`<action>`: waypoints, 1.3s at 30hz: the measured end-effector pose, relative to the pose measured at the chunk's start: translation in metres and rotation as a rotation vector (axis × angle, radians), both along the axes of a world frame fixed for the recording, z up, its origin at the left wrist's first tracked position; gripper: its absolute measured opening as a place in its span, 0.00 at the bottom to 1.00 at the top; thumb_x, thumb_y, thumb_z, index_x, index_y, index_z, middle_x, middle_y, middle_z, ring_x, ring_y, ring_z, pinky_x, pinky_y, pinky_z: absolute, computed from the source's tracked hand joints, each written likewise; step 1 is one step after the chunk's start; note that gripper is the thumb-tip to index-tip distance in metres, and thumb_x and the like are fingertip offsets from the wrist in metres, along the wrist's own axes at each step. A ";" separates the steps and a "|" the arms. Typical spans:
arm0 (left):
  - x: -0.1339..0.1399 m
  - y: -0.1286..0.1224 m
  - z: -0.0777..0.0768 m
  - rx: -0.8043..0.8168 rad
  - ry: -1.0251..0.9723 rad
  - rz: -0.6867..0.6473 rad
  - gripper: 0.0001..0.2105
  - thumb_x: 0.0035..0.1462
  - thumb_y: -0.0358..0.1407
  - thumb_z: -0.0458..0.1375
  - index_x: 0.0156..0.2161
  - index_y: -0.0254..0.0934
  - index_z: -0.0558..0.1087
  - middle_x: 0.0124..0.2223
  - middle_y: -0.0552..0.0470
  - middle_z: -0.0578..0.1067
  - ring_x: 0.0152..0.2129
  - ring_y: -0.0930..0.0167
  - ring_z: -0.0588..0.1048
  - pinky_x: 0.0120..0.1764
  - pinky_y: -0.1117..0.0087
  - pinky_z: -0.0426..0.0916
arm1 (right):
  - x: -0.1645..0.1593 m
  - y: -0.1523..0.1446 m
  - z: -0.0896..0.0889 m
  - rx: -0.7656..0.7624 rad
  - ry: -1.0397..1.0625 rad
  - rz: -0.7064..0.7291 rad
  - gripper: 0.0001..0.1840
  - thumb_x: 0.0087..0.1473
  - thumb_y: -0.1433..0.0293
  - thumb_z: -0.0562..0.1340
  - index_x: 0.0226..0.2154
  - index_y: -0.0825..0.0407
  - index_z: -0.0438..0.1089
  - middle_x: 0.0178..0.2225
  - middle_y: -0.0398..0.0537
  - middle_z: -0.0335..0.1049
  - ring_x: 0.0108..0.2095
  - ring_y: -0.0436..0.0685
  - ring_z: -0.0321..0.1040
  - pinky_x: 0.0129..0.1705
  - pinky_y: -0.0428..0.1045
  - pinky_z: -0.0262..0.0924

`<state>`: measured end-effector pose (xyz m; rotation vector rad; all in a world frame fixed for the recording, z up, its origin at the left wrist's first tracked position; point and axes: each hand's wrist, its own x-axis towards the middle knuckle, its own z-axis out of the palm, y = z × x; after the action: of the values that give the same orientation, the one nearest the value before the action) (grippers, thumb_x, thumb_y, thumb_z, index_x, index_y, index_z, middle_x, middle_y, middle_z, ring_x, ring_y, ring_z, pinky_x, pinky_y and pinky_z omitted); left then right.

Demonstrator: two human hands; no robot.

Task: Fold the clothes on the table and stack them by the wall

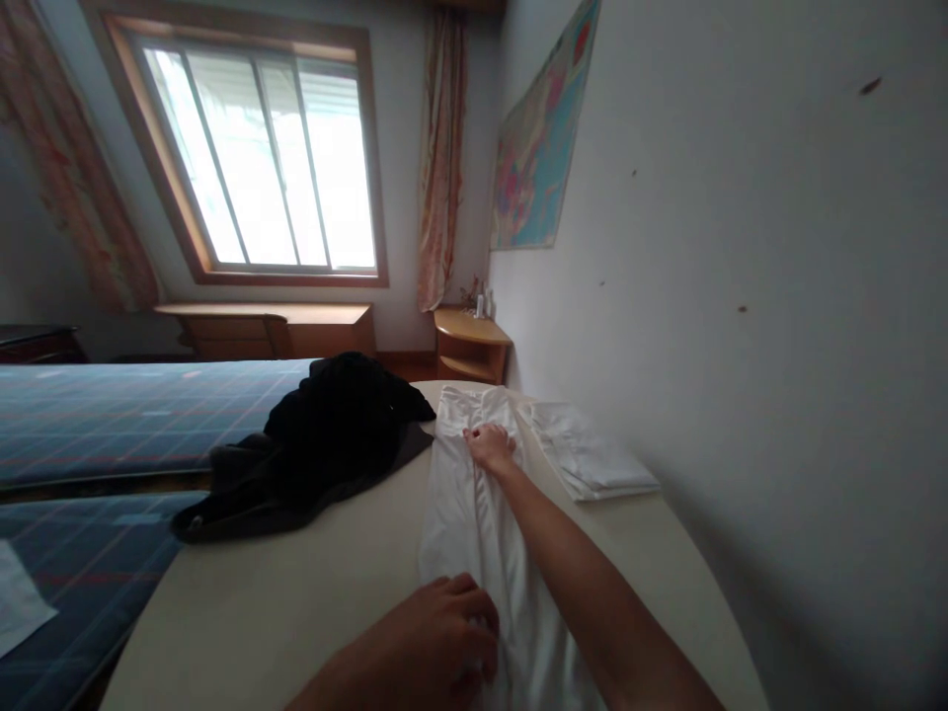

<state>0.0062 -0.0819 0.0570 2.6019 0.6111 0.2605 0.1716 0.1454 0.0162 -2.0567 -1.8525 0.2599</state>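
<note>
A long white garment (pixel 459 523) lies lengthwise on the round cream table (pixel 281 612), with creases running down its middle. My right hand (pixel 491 447) is closed on the cloth near its far end, thumb toward the left. Close to me, my left hand (pixel 448 637) has its fingers curled over the garment's near left part, where a bit of white cloth shows between them. Part of the near end is hidden beneath my hands and right forearm. A folded white garment (pixel 589 454) rests just to the right, apart from both hands.
A heap of black clothing (pixel 337 434) covers the table's far left edge and reaches the bed with a blue plaid cover (pixel 133 420). The white wall (pixel 703 395) stands close on the right. Beyond are a corner shelf (pixel 474 326) and a wooden desk (pixel 274 314) under the window.
</note>
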 end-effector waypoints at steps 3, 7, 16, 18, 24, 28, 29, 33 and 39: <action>0.000 0.002 -0.003 0.022 0.033 -0.051 0.05 0.52 0.27 0.64 0.32 0.40 0.75 0.44 0.54 0.77 0.40 0.69 0.73 0.44 0.71 0.67 | -0.005 0.006 0.000 0.029 0.002 -0.054 0.20 0.61 0.58 0.55 0.43 0.49 0.78 0.53 0.56 0.71 0.58 0.67 0.59 0.58 0.60 0.52; 0.002 0.002 -0.005 0.082 0.041 -0.049 0.04 0.57 0.29 0.62 0.32 0.39 0.73 0.40 0.53 0.78 0.37 0.69 0.74 0.42 0.72 0.67 | -0.008 0.009 0.004 0.079 -0.001 -0.109 0.18 0.59 0.61 0.56 0.42 0.49 0.79 0.51 0.56 0.72 0.56 0.66 0.62 0.56 0.59 0.55; 0.008 -0.004 -0.004 0.113 0.034 -0.106 0.06 0.61 0.29 0.60 0.42 0.41 0.73 0.40 0.54 0.78 0.41 0.69 0.74 0.46 0.71 0.65 | 0.005 -0.003 -0.002 0.112 -0.060 -0.082 0.15 0.59 0.62 0.59 0.41 0.50 0.77 0.49 0.56 0.71 0.54 0.65 0.64 0.52 0.56 0.57; 0.008 -0.005 -0.009 0.134 0.055 -0.107 0.05 0.60 0.31 0.62 0.42 0.43 0.74 0.42 0.53 0.78 0.42 0.68 0.73 0.47 0.70 0.65 | 0.007 -0.003 -0.005 0.104 -0.062 -0.065 0.16 0.59 0.59 0.59 0.42 0.48 0.77 0.51 0.53 0.71 0.53 0.64 0.65 0.53 0.55 0.57; 0.010 -0.004 -0.012 0.116 0.010 -0.122 0.02 0.61 0.35 0.63 0.37 0.41 0.75 0.45 0.54 0.77 0.41 0.70 0.73 0.43 0.74 0.65 | 0.016 0.001 -0.003 0.060 -0.099 0.002 0.20 0.65 0.58 0.52 0.48 0.48 0.74 0.52 0.53 0.71 0.52 0.60 0.66 0.51 0.52 0.58; 0.012 -0.004 -0.010 0.104 0.013 -0.125 0.07 0.60 0.36 0.64 0.43 0.42 0.75 0.46 0.54 0.77 0.42 0.70 0.74 0.45 0.73 0.65 | 0.028 -0.005 0.000 0.043 -0.170 0.152 0.18 0.66 0.66 0.51 0.51 0.46 0.73 0.54 0.50 0.69 0.53 0.57 0.65 0.53 0.49 0.57; 0.013 -0.005 -0.011 0.108 0.017 -0.129 0.09 0.59 0.36 0.64 0.45 0.43 0.75 0.46 0.54 0.77 0.42 0.70 0.74 0.45 0.73 0.66 | 0.031 -0.007 0.002 0.044 -0.192 0.195 0.18 0.65 0.68 0.51 0.51 0.45 0.73 0.55 0.49 0.69 0.54 0.56 0.64 0.53 0.49 0.56; 0.017 -0.006 -0.020 0.174 0.011 -0.104 0.10 0.61 0.38 0.63 0.48 0.47 0.74 0.45 0.54 0.77 0.40 0.70 0.75 0.43 0.72 0.66 | 0.041 -0.014 0.010 0.058 -0.289 0.304 0.18 0.65 0.71 0.52 0.51 0.44 0.73 0.53 0.49 0.70 0.52 0.56 0.66 0.52 0.48 0.57; 0.018 -0.007 -0.022 0.219 0.036 -0.098 0.12 0.61 0.34 0.62 0.49 0.51 0.74 0.46 0.56 0.75 0.39 0.71 0.76 0.41 0.73 0.68 | 0.036 -0.010 0.021 0.086 -0.412 0.302 0.15 0.65 0.72 0.53 0.46 0.50 0.74 0.48 0.56 0.73 0.49 0.59 0.68 0.51 0.52 0.56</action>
<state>0.0239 -0.0893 0.0348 2.8432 0.4900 0.2627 0.2079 0.1355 0.0369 -1.8697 -2.3737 -0.1832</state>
